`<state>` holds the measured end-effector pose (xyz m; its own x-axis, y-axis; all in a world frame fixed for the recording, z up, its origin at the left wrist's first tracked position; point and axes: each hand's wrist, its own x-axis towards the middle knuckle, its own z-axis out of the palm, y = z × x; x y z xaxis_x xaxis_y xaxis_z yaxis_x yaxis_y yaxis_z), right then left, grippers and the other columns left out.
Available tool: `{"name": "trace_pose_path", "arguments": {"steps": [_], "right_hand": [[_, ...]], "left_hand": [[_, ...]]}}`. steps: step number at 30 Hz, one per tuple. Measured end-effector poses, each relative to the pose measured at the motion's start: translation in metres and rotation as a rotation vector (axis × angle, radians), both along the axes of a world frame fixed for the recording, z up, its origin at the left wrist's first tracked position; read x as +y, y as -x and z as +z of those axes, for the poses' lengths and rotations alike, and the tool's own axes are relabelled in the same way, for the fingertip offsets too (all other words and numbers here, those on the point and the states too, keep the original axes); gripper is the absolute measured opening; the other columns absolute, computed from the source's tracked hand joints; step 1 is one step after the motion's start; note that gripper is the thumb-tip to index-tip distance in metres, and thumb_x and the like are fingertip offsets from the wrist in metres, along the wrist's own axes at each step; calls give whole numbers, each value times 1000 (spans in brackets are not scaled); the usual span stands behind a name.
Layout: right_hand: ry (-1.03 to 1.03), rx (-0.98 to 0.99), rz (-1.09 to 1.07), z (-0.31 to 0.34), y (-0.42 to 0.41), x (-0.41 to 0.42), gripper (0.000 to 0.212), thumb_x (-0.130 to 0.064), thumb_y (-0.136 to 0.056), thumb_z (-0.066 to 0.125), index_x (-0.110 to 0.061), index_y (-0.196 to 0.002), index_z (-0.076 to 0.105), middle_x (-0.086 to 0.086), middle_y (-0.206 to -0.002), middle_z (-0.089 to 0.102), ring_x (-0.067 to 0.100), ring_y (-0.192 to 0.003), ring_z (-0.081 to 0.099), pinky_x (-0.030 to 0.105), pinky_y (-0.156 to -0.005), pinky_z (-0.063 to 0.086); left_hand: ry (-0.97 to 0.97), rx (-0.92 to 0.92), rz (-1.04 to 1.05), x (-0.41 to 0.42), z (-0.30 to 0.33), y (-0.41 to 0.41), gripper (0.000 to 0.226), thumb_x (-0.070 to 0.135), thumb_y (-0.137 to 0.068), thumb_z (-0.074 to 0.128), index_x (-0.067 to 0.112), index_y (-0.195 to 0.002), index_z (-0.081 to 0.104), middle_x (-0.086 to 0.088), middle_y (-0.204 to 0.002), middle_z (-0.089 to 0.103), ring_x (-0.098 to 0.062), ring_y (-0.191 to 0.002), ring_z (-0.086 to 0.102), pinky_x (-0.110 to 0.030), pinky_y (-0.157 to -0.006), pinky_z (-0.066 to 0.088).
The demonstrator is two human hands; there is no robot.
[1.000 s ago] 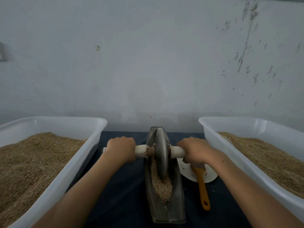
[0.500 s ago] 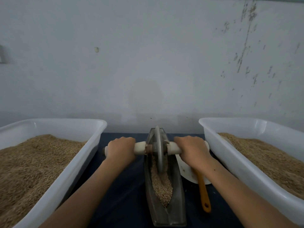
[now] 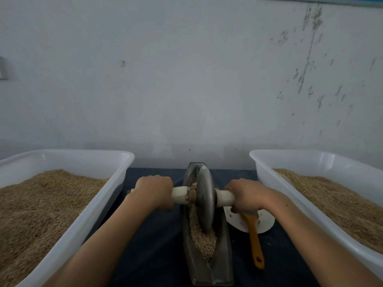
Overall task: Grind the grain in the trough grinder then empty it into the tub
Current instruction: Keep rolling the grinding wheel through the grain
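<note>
While my left hand [image 3: 154, 191] and right hand [image 3: 246, 196] each curl tightly round a white axle handle [image 3: 179, 195], the metal wheel [image 3: 205, 198] stands in the trough grinder [image 3: 207, 266] on the dark tabletop [image 3: 157, 245], over grain [image 3: 204, 241], between two grain-filled white tubs [image 3: 87, 216], nearer its far end.
</note>
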<state>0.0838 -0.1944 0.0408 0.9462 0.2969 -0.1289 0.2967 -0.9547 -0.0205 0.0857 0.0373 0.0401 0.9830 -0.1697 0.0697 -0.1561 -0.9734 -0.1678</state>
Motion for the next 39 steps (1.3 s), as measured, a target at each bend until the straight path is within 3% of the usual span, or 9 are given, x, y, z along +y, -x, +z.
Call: {"name": "trace_pose_path", "arguments": {"steps": [3, 7, 11, 18, 22, 26, 33, 36, 39], "right_hand": [[26, -257, 24, -5, 0, 4, 16, -19, -85, 60, -30, -97, 56, -6, -94, 64, 12, -78, 54, 27, -63, 37], [-1, -511, 21, -16, -3, 9, 15, -20, -90, 54, -30, -89, 43, -6, -89, 60, 17, -80, 56, 29, -65, 31], [-28, -464, 18, -17, -4, 4, 12, -19, -89, 55, -29, -93, 51, -4, -95, 65, 18, -87, 61, 29, -67, 37], [26, -124, 58, -3, 0, 0, 29, -23, -80, 68, -31, -107, 61, -8, -91, 61, 10, -78, 53, 24, -58, 35], [40, -313, 77, -8, 8, 2, 15, -23, -85, 60, -32, -95, 53, -7, -90, 61, 12, -77, 53, 27, -61, 33], [-42, -519, 99, -21, 12, 2, 16, -28, -88, 59, -29, -96, 46, -8, -96, 61, 14, -90, 59, 29, -67, 31], [-71, -568, 271, -25, 31, -13, 62, -37, -80, 68, -31, -132, 36, -9, -129, 33, 12, -120, 29, 29, -97, 24], [-94, -665, 333, -22, 47, -19, 52, -28, -81, 66, -26, -127, 42, -4, -130, 37, 15, -119, 33, 30, -100, 27], [-130, -796, 404, -22, 63, -23, 27, -19, -83, 59, -24, -108, 51, -6, -109, 52, 9, -97, 45, 22, -83, 37]], "left_hand": [[50, -90, 6, 1, -8, -4, 30, 32, -82, 61, 21, -110, 57, 4, -88, 56, -15, -77, 51, -29, -68, 38], [109, -163, 30, 3, -15, -8, 28, 32, -82, 61, 25, -109, 55, 3, -96, 61, -14, -74, 45, -29, -67, 36], [76, -206, 16, 1, -14, -6, 27, 33, -83, 60, 24, -108, 55, 2, -98, 61, -15, -79, 52, -29, -67, 36], [60, 91, 18, 5, -4, 1, 43, 35, -80, 65, 18, -118, 54, 1, -99, 59, -14, -82, 51, -29, -72, 40], [84, 61, 6, 6, -6, 6, 41, 33, -80, 65, 19, -117, 54, 2, -92, 56, -15, -82, 53, -29, -72, 41], [82, -39, -72, 9, -9, 7, 38, 34, -80, 65, 22, -114, 54, 1, -103, 62, -18, -92, 59, -29, -70, 40], [237, -308, -324, 25, -24, 15, 39, 43, -76, 66, 30, -109, 50, 10, -108, 44, -11, -100, 44, -27, -68, 42], [280, -427, -380, 29, -30, 18, 38, 45, -73, 68, 29, -104, 56, 10, -104, 49, -13, -94, 49, -25, -64, 34], [309, -441, -363, 31, -35, 20, 38, 55, -73, 65, 31, -101, 54, 13, -96, 55, -11, -84, 56, -25, -61, 31]]}}
